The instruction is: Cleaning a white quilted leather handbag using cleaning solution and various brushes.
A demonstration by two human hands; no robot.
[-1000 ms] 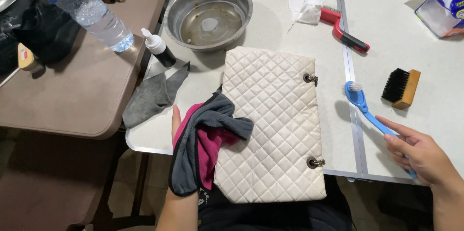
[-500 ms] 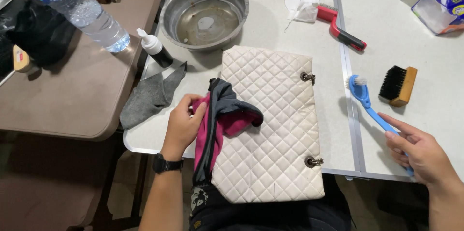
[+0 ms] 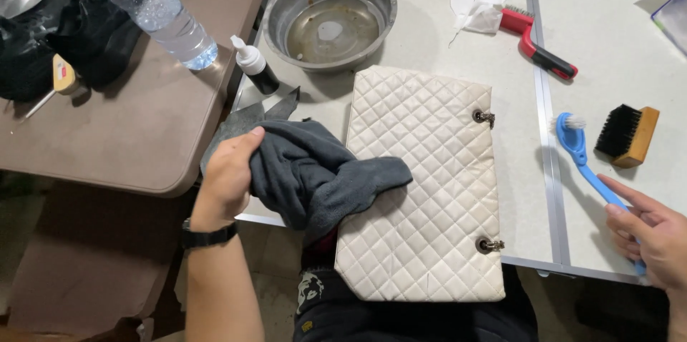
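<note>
A white quilted bag point(image 3: 422, 184) lies flat on the pale table point(image 3: 429, 34), its lower end hanging over the front edge. My left hand point(image 3: 229, 170) grips a dark grey cloth point(image 3: 318, 174) at the bag's left side; the cloth drapes over the bag's left edge, with a bit of pink showing beneath. My right hand point(image 3: 647, 235) rests at the front right of the table, its fingers on the handle of a blue brush point(image 3: 583, 156) with white bristles that lies flat on the table.
A metal basin point(image 3: 329, 16) stands behind the bag. A small black bottle with a white cap point(image 3: 254, 66), a red-handled brush point(image 3: 537, 41), crumpled tissue point(image 3: 476, 6) and a wooden black-bristle brush point(image 3: 630, 134) lie around. A water bottle point(image 3: 154, 13) lies on the brown side table point(image 3: 122, 134).
My left hand has pulled the cloth leftwards off the middle of the bag and bunched it, so its pink side is mostly hidden. My right hand stays on the blue brush handle.
</note>
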